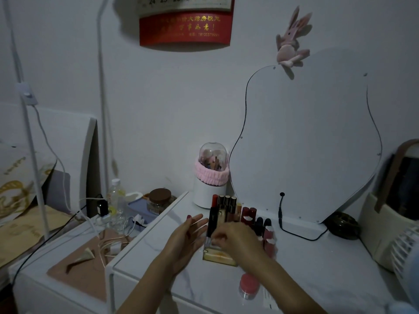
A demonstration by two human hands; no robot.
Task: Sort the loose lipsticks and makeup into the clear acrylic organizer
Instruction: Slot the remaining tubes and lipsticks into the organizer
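Head view: clear acrylic organizer (217,257) sits mid-counter (317,268), nearer the back edge, just in front of the mirror (306,143). My left hand (186,241) is flat beside the organizer's left wall, fingers straight, holding nothing; can't tell if it touches the wall. My right hand (238,241) is over the front compartments w/ fingers curled, pinching the lower end of a black lipstick tube (212,223) that stands upright at the organizer's front-left corner. Exact finger contact is blurred.

Handling, my guess: tubes are light, stiff, glossy plastic, so prob. slippery; best taken w/ a pinch across the barrel near the middle, not the cap, since caps may pull off. The organizer is rigid but light, could slide or tip if pushed from above, so bracing its side wall makes sense. Acrylic may crack if knocked hard.

Looks: the organizer is see-thru w/ a yellowish front section and stepped rows. Back rows hold gold-capped tubes (226,200) and an orange-red one; dark red lipsticks (249,214) and black-capped ones fill the right side.

Loose item left: a small pink-lidded jar (248,286) near the counter's front edge, apart from the organizer.
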